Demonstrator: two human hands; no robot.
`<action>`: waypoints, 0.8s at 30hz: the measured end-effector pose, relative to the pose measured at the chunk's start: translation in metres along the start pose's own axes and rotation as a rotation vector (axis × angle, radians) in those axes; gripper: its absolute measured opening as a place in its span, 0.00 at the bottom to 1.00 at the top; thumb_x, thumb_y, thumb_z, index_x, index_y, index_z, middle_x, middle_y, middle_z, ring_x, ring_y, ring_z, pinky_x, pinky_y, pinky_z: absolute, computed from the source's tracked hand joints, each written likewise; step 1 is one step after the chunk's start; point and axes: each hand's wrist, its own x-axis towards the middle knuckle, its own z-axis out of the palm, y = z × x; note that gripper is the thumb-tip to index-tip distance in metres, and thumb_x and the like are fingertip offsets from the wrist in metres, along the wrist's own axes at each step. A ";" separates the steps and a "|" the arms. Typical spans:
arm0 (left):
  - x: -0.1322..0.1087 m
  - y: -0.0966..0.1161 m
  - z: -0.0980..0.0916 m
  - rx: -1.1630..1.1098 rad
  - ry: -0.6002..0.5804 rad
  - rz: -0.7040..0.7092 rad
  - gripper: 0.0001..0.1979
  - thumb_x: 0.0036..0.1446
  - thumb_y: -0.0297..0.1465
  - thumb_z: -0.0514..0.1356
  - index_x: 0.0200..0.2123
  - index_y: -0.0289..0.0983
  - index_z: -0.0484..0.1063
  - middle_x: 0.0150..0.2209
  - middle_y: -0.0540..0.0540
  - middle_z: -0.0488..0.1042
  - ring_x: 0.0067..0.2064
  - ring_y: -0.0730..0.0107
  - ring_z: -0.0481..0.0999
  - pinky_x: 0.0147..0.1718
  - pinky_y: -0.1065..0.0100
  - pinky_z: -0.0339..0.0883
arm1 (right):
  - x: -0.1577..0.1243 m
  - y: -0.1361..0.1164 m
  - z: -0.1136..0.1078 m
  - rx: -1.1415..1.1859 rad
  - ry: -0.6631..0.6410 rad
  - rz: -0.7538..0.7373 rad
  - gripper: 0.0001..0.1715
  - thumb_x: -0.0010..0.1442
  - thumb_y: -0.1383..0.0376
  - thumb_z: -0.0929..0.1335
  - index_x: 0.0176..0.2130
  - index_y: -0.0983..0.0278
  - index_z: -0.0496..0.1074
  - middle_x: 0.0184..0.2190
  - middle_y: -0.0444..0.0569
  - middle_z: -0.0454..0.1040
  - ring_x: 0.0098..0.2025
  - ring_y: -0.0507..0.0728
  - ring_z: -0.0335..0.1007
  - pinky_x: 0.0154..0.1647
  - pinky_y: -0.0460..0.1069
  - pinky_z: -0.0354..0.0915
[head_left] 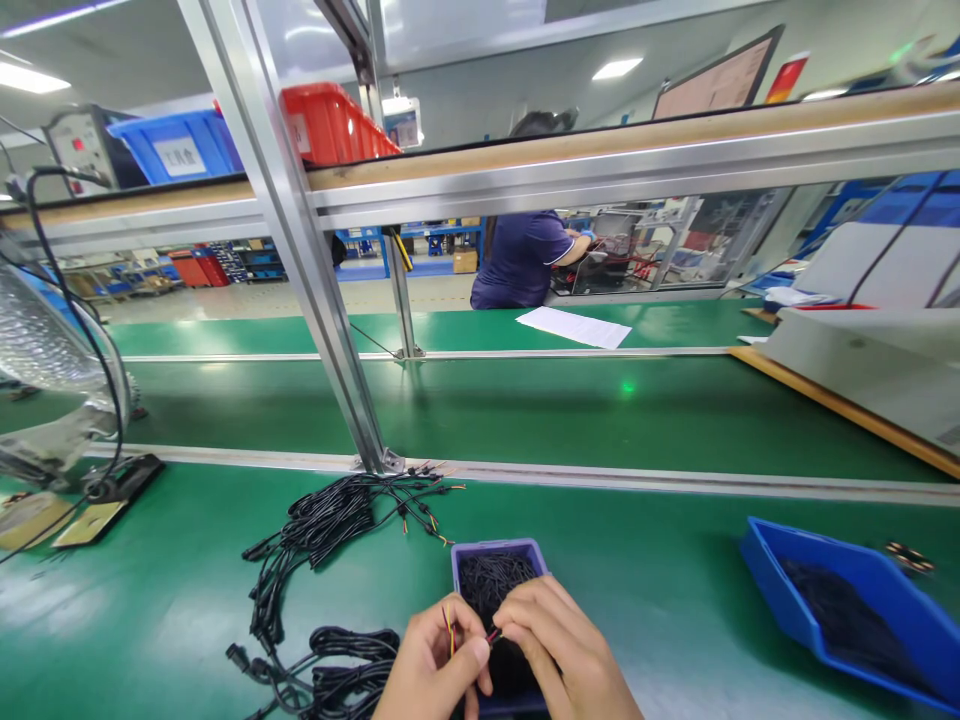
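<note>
Both of my hands meet over a purple box (501, 546) with many thin black pieces (495, 578) in it, which look like short tubing. My left hand (442, 655) is closed, pinching the end of a cable; yellow and red wires (450, 630) stick up between thumb and fingers. Fingertips of my right hand (559, 640) pinch a small black tube (493, 635) at a reddish wire end, right beside the left thumb. The rest of the held cable is hidden by my hands. A coiled black cable (352, 650) lies just left of my left hand.
A bundle of black cables (330, 520) with bare coloured wire ends lies by the aluminium post (300, 230). To the right stands a blue bin (787, 610) of black pieces. A lamp-like fixture (60, 350) is at left. Beyond the bench, a person (521, 255) works facing away.
</note>
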 end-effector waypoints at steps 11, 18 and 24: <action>-0.001 0.005 0.004 -0.100 0.051 -0.012 0.23 0.50 0.49 0.69 0.31 0.36 0.68 0.21 0.55 0.67 0.20 0.80 0.66 0.15 0.81 0.60 | 0.005 -0.002 -0.005 0.062 0.040 -0.051 0.15 0.70 0.71 0.62 0.52 0.60 0.72 0.35 0.49 0.80 0.33 0.55 0.75 0.33 0.48 0.73; -0.001 0.007 0.003 -0.062 0.048 -0.044 0.24 0.52 0.51 0.66 0.30 0.36 0.67 0.19 0.53 0.71 0.14 0.83 0.63 0.13 0.81 0.57 | 0.000 0.007 -0.002 -0.068 0.138 0.096 0.14 0.70 0.68 0.63 0.51 0.59 0.74 0.34 0.46 0.80 0.35 0.54 0.77 0.37 0.45 0.74; -0.001 0.002 0.002 -0.044 0.040 -0.029 0.24 0.52 0.51 0.66 0.29 0.36 0.68 0.21 0.54 0.68 0.16 0.82 0.65 0.13 0.80 0.59 | 0.001 -0.001 -0.001 0.073 0.145 0.092 0.15 0.71 0.70 0.62 0.51 0.58 0.72 0.34 0.46 0.80 0.36 0.54 0.77 0.39 0.46 0.74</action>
